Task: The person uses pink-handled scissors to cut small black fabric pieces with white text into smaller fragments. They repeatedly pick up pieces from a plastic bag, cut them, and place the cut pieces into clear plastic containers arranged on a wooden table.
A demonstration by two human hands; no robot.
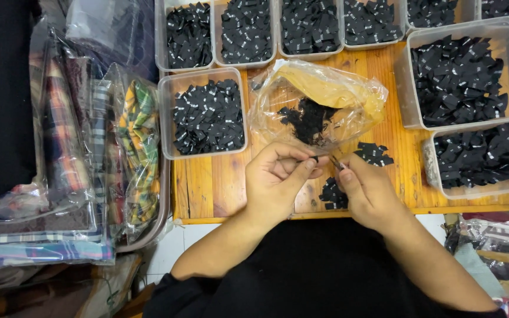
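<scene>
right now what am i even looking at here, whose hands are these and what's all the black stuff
This is one picture from a camera worn on a person's head, looking down at their own bare hands. The left hand and right hand meet over a wooden board, pinching something small and dark between the fingertips; it is too small to tell what. Around them stand clear plastic tubs full of small black fabric labels. A crumpled clear bag holds more, and loose piles lie on the wood. Bagged plaid fabrics are stacked at the left.
</scene>
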